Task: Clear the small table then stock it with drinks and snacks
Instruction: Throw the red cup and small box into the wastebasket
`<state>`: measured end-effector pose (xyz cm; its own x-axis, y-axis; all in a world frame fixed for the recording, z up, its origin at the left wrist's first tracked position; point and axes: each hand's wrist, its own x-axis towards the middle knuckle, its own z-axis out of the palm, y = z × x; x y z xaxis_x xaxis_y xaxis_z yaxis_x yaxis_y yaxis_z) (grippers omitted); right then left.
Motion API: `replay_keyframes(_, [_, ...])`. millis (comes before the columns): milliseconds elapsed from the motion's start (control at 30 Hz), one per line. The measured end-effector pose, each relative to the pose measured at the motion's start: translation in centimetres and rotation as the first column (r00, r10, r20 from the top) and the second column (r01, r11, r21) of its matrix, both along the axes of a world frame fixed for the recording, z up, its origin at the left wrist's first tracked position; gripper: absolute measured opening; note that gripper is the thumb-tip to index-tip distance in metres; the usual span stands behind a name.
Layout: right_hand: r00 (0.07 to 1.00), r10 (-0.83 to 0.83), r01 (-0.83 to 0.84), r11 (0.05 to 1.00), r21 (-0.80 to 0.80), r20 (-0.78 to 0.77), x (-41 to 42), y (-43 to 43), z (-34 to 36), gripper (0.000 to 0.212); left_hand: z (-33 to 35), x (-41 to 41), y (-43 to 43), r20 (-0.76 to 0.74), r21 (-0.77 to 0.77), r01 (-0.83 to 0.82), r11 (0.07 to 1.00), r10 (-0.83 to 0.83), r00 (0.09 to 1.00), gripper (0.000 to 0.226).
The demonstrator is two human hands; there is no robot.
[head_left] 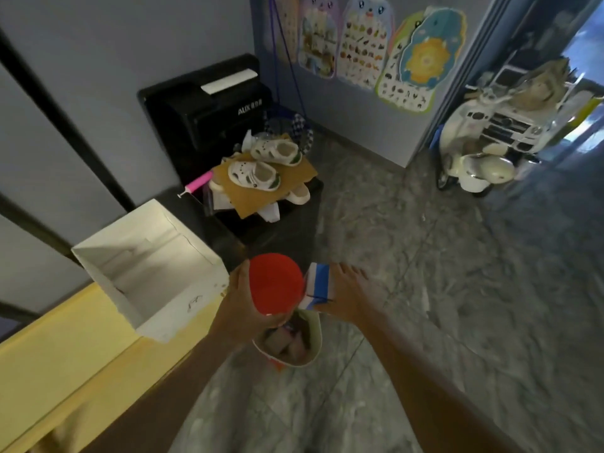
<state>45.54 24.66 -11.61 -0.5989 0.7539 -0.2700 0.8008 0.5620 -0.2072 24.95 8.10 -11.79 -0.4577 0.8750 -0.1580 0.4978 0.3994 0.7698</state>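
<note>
My left hand (240, 302) grips a red round container (276, 282) from its left side. Right beside it, my right hand (354, 294) holds a blue-and-white striped carton (318, 284), fingers lying along its right face. Both are held above a pale basket (310, 351) with several small items inside, which hangs or stands just under my hands; how it is held is hidden. Further ahead, the small black table (287, 233) carries a sheet of cardboard (261, 194), white children's shoes (253, 174), papers and a pink pump (197, 184).
An open white box (183, 289) sits on a yellow surface (58, 351) at my left. A black AUX appliance (209, 112) stands against the wall behind the table. A toy scooter (474, 165) and toy car (510, 125) stand at the right on the grey marble floor (425, 256).
</note>
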Motion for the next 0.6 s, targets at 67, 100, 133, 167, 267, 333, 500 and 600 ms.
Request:
replay_keyframes(67, [0.999, 0.044, -0.043, 0.999, -0.027, 0.017, 0.2, 0.1, -5.4, 0.108, -5.2, 0.7, -0.1, -0.004, 0.021, 0.006, 1.000, -0.006, 1.000, 0.155])
replay_keyframes(100, [0.997, 0.070, -0.069, 0.997, -0.028, 0.028, 0.1, 0.1, -8.4, 0.106, -8.2, 0.9, -0.3, 0.002, 0.057, 0.010, 0.998, -0.010, 1.000, 0.146])
replay_keyframes(133, [0.994, 0.099, -0.098, 0.995, -0.025, 0.041, -0.2, 0.0, -11.4, 0.105, -11.0, 1.0, -0.5, 0.023, 0.091, 0.011, 0.996, -0.014, 1.000, 0.135])
replay_keyframes(167, [0.990, 0.131, -0.130, 0.991, -0.017, 0.057, -0.5, -0.1, -14.4, 0.103, -13.7, 1.1, -0.6, 0.041, 0.105, -0.001, 0.994, -0.003, 0.999, 0.129])
replay_keyframes(267, [0.965, 0.225, -0.228, 0.974, 0.004, 0.137, -2.0, -0.6, -23.0, 0.106, -21.2, 0.9, -0.2, 0.064, 0.119, -0.079, 0.990, 0.072, 0.995, 0.120])
replay_keyframes(333, [0.949, 0.263, -0.271, 0.962, 0.020, 0.175, -2.5, -0.7, -28.2, 0.110, -25.9, 0.6, -0.1, 0.071, 0.121, -0.103, 0.987, 0.095, 0.993, 0.119])
replay_keyframes(500, [0.938, 0.323, -0.333, 0.941, 0.065, 0.122, -3.6, -1.0, -36.7, 0.097, -34.3, -1.0, -0.4, 0.067, 0.042, -0.105, 0.994, 0.102, 0.993, 0.125])
replay_keyframes(600, [0.915, 0.395, -0.401, 0.912, 0.087, 0.080, -4.7, -1.6, -38.6, 0.095, -36.0, -1.5, -0.4, 0.061, -0.044, -0.108, 0.993, 0.110, 0.992, 0.141])
